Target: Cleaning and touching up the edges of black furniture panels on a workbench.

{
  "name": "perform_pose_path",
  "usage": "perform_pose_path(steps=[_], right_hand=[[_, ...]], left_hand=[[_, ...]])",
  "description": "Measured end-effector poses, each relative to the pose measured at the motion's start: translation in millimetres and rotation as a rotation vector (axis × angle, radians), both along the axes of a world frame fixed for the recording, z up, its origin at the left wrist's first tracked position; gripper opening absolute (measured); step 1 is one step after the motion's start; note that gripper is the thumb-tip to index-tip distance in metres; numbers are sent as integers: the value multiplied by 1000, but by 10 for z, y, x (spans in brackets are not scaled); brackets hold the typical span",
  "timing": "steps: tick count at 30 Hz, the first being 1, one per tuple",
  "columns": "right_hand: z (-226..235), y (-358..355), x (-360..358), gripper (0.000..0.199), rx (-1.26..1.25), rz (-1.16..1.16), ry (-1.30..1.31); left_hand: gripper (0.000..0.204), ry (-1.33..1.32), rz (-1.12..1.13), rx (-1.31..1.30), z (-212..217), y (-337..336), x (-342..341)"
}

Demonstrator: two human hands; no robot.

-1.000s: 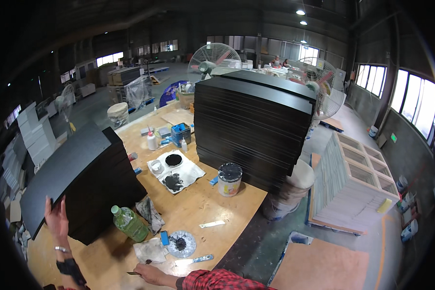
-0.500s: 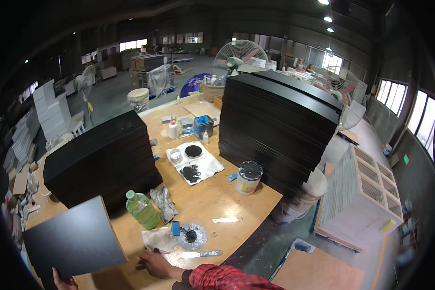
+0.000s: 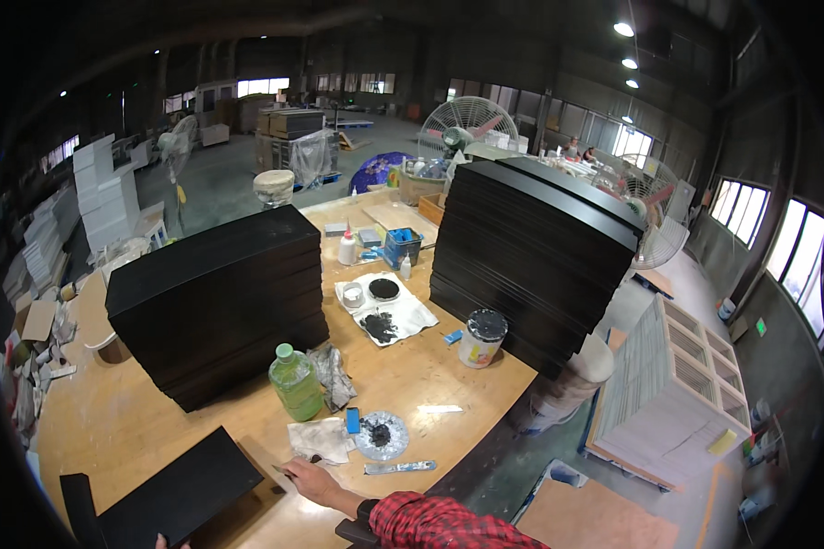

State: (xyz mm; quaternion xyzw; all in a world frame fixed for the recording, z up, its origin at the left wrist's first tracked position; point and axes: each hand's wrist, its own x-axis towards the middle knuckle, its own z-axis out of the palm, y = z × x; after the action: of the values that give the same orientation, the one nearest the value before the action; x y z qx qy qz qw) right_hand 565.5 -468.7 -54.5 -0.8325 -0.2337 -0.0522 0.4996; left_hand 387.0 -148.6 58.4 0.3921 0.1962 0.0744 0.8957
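Our right hand [image 3: 313,481], palm down by the tabletop's [image 3: 471,389] near edge, pinches a tool [image 3: 316,458]; left fingers [image 3: 162,542], we can't tell; fans [image 3: 462,130] beyond.

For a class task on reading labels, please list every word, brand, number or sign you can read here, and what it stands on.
No text can be read with certainty.
White tub: coloured print on its side, too small to read.
Green sign on the right-hand wall: too small to read.
Green bottle: no wording can be made out.
Black panel at the left hand: no lettering visible.
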Motion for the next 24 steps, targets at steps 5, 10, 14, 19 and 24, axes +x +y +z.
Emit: perform_pose_path(steps=[5,10,14,19,24], right_hand=[[107,30,-25,15,-43,-34,-133],[133,95,-133,21,-108,-122,-141],[71,99,-234,27,-93,-284,-129],[107,153,-441,26,-164,-377,-127],[127,184,-535,25,-162,-359,-155]], left_hand=[[39,179,-248,-331,-376,68,-271],[37,233,-401,-386,-500,53,-507],[37,104,-379,209,-308,-185,-778],[29,360,-478,-588,-546,81,-715],[24,338,-348,-404,-356,-47,-815]])
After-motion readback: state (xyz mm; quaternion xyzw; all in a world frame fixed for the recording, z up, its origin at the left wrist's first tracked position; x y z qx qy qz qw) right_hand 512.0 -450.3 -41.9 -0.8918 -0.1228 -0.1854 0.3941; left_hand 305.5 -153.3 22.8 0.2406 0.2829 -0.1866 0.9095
